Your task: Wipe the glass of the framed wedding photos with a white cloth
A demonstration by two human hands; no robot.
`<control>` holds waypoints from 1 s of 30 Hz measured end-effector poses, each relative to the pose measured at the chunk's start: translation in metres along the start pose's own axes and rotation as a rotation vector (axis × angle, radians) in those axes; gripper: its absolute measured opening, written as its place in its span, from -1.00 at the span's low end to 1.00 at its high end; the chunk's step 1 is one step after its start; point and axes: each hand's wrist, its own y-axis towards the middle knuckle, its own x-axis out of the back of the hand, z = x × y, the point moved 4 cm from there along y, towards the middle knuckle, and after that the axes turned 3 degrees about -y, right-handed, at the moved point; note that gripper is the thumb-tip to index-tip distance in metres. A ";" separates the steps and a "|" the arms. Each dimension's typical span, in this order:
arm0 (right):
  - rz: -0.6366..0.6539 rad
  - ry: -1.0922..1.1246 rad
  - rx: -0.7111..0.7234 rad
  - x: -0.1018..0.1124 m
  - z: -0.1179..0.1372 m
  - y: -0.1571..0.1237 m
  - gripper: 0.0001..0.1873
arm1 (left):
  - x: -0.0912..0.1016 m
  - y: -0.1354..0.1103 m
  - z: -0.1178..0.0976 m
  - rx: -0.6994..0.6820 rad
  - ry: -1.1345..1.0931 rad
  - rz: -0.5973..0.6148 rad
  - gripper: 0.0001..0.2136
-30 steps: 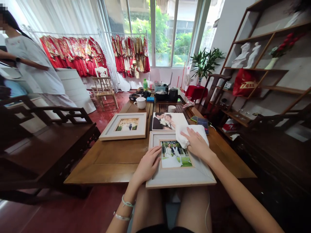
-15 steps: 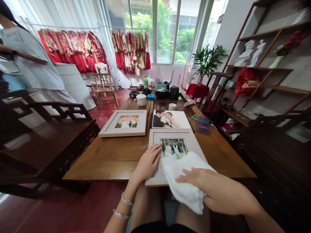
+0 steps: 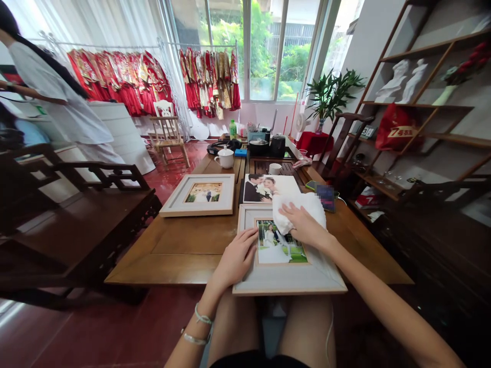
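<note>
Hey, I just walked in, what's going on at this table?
Someone has a framed photo in front of them. The left hand rests on its left side; the right hand is on a white cloth over its upper right corner. Another framed photo lies to the left on the wooden table.

On the shiny red plastic bag hanging at the brown wooden shelves [image 3: 416, 105], a pale label carries a "7" and then Chinese characters, the first reading "号". A small white block calendar [image 3: 367, 132] shows a "3"; its next digit is unclear.
</note>
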 end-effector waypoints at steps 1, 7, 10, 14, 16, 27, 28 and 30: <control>0.019 -0.001 0.024 -0.001 0.008 -0.004 -0.19 | 0.000 0.000 0.000 0.001 -0.002 -0.003 -0.63; 0.122 0.029 0.170 0.010 0.066 -0.065 -0.23 | -0.001 0.000 0.000 -0.005 -0.020 -0.032 -0.64; 0.152 0.144 0.316 0.024 0.087 -0.091 -0.27 | -0.001 0.000 -0.001 0.007 -0.022 -0.032 -0.62; 0.205 0.308 0.465 0.038 0.090 -0.100 -0.32 | 0.000 0.000 0.000 0.016 -0.051 -0.032 -0.54; 0.257 0.418 0.547 0.043 0.083 -0.095 -0.31 | 0.001 0.000 0.000 0.020 -0.070 -0.028 -0.57; 0.592 0.885 0.771 0.042 0.061 -0.063 -0.47 | 0.002 0.000 -0.001 0.019 -0.051 -0.001 -0.65; 0.575 0.870 0.737 0.042 0.060 -0.063 -0.49 | 0.002 0.000 -0.001 0.014 -0.049 0.001 -0.64; 0.507 0.806 0.655 0.042 0.054 -0.065 -0.50 | 0.002 0.000 -0.001 -0.001 -0.042 0.004 -0.64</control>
